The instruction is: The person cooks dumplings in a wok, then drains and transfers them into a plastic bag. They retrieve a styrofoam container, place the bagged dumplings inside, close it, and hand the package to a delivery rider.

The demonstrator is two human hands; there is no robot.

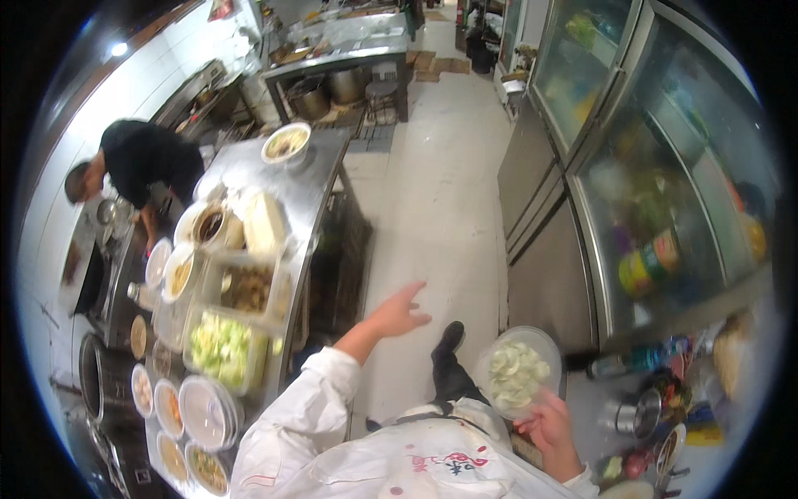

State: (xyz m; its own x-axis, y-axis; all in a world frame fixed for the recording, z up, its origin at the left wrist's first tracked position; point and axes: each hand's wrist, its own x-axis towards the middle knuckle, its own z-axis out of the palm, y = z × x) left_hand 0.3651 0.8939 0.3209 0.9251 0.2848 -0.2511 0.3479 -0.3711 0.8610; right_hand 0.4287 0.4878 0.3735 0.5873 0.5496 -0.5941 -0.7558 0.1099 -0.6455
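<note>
My right hand [548, 424] grips the near rim of a round, see-through plastic bowl [548, 337], low on the right beside my leg. Pale green vegetable slices [517, 371] fill the bowl's bottom. Out in front of me, above the tiled floor [436, 206], my left hand [399, 312] is held with its fingers apart and nothing in it. Left of that arm, a clear plastic tub of chopped light-green vegetable [221, 349] stands on the steel worktable [324, 162]. Behind it is a tub with brown pieces [246, 290].
A person in black [149, 159] bends over the stove side at left. Several small bowls and stacked white lids [206, 411] line the worktable's near end. A glass-door refrigerator [642, 187] flanks the aisle at right. A metal pot [642, 415] stands on the lower-right counter.
</note>
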